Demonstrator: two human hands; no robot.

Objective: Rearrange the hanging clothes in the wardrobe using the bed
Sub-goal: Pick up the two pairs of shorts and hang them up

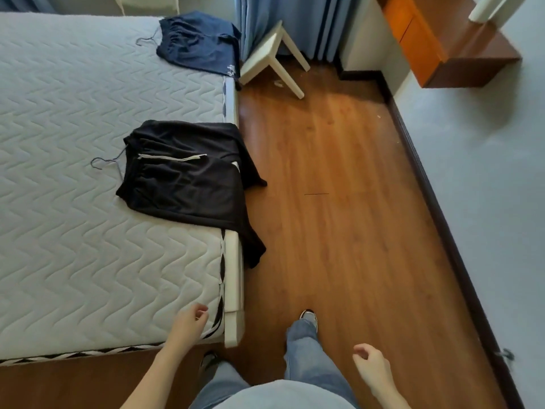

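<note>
I held both hands empty: left hand (188,321) loosely curled over the bed (73,246) corner, right hand (371,366) loosely curled above the floor. Black shorts (188,184) and navy shorts (197,44), each on a hanger, lay along the bed's edge. I judged the next move required stepping forward to collect one.

Black shorts (188,184), navy shorts (200,44), white wavy-quilted bed (73,98).
</note>
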